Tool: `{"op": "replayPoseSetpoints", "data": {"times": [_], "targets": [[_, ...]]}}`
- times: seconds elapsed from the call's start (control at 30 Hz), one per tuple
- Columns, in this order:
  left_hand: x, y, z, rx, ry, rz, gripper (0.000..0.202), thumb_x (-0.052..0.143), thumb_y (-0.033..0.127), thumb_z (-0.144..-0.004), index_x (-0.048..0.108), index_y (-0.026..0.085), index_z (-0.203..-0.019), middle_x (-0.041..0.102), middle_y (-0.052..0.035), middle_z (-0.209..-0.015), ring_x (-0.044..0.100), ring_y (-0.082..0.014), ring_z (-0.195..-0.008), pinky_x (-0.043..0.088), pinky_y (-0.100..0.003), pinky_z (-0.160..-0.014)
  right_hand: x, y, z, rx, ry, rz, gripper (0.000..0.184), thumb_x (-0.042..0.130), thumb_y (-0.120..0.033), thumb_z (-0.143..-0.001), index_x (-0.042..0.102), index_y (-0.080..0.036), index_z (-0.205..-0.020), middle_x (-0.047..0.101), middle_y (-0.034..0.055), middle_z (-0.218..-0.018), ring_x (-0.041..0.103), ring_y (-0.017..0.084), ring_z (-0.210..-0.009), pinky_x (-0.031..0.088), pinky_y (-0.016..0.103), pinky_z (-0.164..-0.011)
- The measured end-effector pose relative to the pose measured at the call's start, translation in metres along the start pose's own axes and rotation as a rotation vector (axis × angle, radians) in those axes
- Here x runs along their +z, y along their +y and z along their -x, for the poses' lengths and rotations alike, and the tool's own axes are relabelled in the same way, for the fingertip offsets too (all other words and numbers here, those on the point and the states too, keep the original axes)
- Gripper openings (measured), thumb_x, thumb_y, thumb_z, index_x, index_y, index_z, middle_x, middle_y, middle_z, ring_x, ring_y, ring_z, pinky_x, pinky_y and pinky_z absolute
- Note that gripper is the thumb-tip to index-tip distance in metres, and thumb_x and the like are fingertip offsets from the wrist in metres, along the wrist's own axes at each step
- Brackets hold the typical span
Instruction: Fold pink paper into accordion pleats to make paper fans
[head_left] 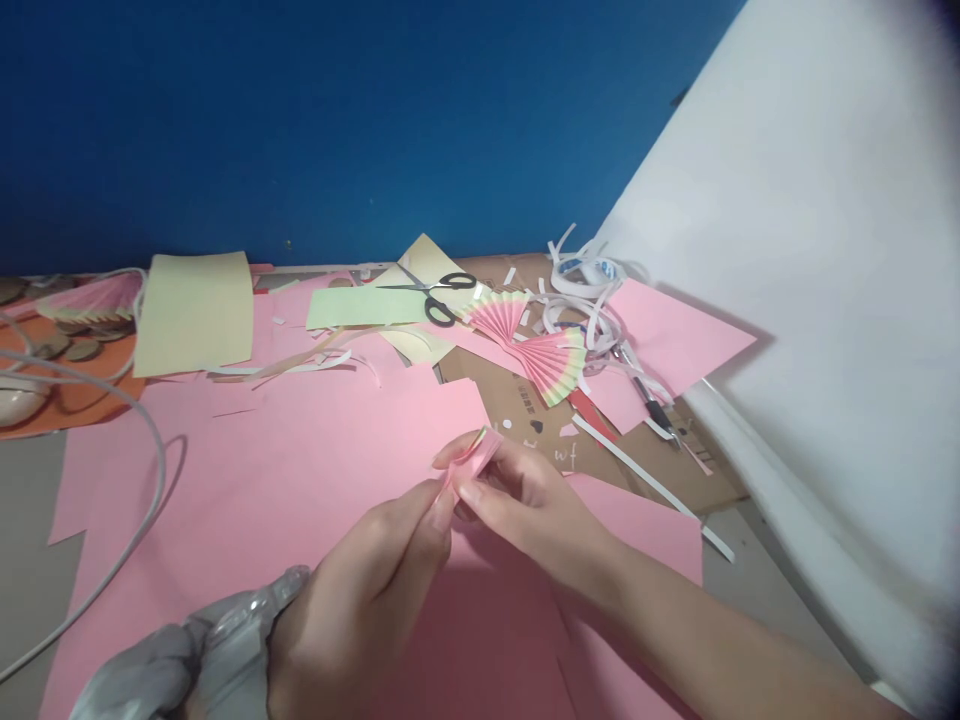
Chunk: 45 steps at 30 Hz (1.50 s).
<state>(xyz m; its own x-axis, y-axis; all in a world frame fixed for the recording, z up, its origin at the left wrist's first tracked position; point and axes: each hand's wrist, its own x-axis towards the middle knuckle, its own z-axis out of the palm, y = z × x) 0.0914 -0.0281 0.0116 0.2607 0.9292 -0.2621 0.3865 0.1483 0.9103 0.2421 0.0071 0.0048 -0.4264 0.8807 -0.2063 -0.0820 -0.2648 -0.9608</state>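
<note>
Both hands meet above the large pink paper sheets [300, 470] and grip one small pleated pink paper [480, 456] with a yellow-green edge. My left hand [375, 580] is closed, thumb and fingers pinching the paper's lower end. My right hand [525, 500] is closed too, its thumb pressing the folded stack against the fingers. Much of the paper is hidden by the fingers. Beyond the hands, a pink pleated paper fan [551, 365] with green-yellow edges lies spread in a bow shape on brown cardboard [487, 390].
Black-handled scissors [442, 300] lie on a green paper strip [360, 308]. White tape strips and a tape roll [589, 270] are heaped at the back right, near a pen [656, 410]. A yellow-green sheet [196, 315] lies left; a white cable [159, 470] loops there. A blue wall rises behind.
</note>
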Motion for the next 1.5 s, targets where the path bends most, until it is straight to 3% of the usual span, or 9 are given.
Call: {"op": "replayPoseSetpoints", "data": {"times": [0.27,0.5,0.63,0.77,0.87,0.97,1.13,1.37,1.5], "targets": [[-0.004,-0.004,-0.004,0.051,-0.033,-0.169,0.020,0.030,0.029,-0.093,0.048,0.024,-0.085,0.056,0.0031,-0.072,0.054,-0.0145,-0.068,0.042,-0.027,-0.063,-0.003,-0.003,-0.002,-0.032,0.004,0.118,0.011,0.047,-0.016,-0.087,0.053,-0.018,-0.079,0.052,-0.0029,-0.076,0.048,0.009,-0.071,0.040,0.022,-0.068],[-0.014,0.002,-0.011,0.036,-0.013,-0.196,0.032,0.029,0.033,-0.095,0.048,0.022,-0.071,0.057,0.0057,-0.061,0.053,-0.0112,-0.057,0.039,-0.024,-0.058,-0.005,-0.004,-0.005,-0.072,-0.078,0.085,0.007,0.051,-0.020,-0.086,0.058,-0.018,-0.086,0.058,0.0008,-0.079,0.057,0.015,-0.079,0.044,0.029,-0.076],[-0.015,0.005,-0.012,0.046,-0.015,-0.203,0.029,0.032,0.030,-0.094,0.050,0.022,-0.073,0.057,0.0058,-0.062,0.053,-0.0105,-0.057,0.038,-0.022,-0.057,0.000,-0.004,-0.005,-0.022,-0.057,-0.031,0.007,0.051,-0.024,-0.087,0.055,-0.018,-0.088,0.055,-0.0011,-0.068,0.055,0.014,-0.066,0.046,0.030,-0.068],[-0.016,0.010,-0.011,-0.009,-0.066,-0.024,0.036,0.031,0.036,-0.094,0.053,0.020,-0.070,0.059,0.0033,-0.062,0.055,-0.0119,-0.060,0.041,-0.023,-0.062,0.002,-0.006,-0.001,-0.029,0.080,0.032,0.006,0.054,-0.022,-0.085,0.054,-0.018,-0.082,0.056,0.0002,-0.075,0.054,0.013,-0.071,0.044,0.028,-0.069],[-0.019,0.011,-0.013,-0.086,-0.236,0.284,0.046,0.022,0.039,-0.095,0.057,0.017,-0.074,0.063,-0.0009,-0.066,0.059,-0.0137,-0.062,0.045,-0.026,-0.066,-0.001,-0.006,0.001,-0.042,0.040,0.038,0.007,0.052,-0.023,-0.087,0.054,-0.017,-0.083,0.055,0.0005,-0.079,0.055,0.013,-0.076,0.044,0.028,-0.074],[-0.020,0.010,-0.015,-0.098,-0.323,0.405,0.038,0.029,0.039,-0.095,0.054,0.017,-0.077,0.061,0.0005,-0.063,0.055,-0.0116,-0.054,0.045,-0.024,-0.060,-0.004,-0.005,0.001,-0.056,-0.037,0.003,0.007,0.052,-0.024,-0.086,0.053,-0.017,-0.083,0.053,0.0003,-0.079,0.054,0.014,-0.076,0.044,0.027,-0.074],[-0.017,0.009,-0.013,-0.079,-0.296,0.364,0.040,0.027,0.037,-0.095,0.049,0.018,-0.067,0.049,0.0050,-0.052,0.044,-0.0084,-0.046,0.041,-0.020,-0.052,-0.005,-0.003,-0.001,-0.064,-0.062,0.035,0.010,0.054,-0.025,-0.085,0.052,-0.018,-0.079,0.050,-0.0009,-0.074,0.050,0.012,-0.069,0.043,0.026,-0.069],[-0.013,0.011,-0.009,-0.122,-0.226,0.210,0.045,0.025,0.044,-0.094,0.047,0.019,-0.065,0.055,0.0036,-0.053,0.048,-0.0104,-0.047,0.041,-0.023,-0.055,-0.004,-0.001,0.000,-0.037,-0.077,-0.011,0.011,0.055,-0.026,-0.084,0.052,-0.017,-0.079,0.049,-0.0020,-0.068,0.048,0.011,-0.064,0.042,0.025,-0.062],[-0.015,0.011,-0.006,-0.138,-0.265,0.214,0.047,0.024,0.044,-0.094,0.044,0.019,-0.060,0.047,0.0043,-0.051,0.042,-0.0098,-0.047,0.036,-0.022,-0.051,-0.004,-0.002,0.000,-0.060,-0.089,-0.038,0.010,0.056,-0.023,-0.083,0.052,-0.017,-0.077,0.047,-0.0032,-0.069,0.046,0.009,-0.061,0.041,0.024,-0.058]]}}
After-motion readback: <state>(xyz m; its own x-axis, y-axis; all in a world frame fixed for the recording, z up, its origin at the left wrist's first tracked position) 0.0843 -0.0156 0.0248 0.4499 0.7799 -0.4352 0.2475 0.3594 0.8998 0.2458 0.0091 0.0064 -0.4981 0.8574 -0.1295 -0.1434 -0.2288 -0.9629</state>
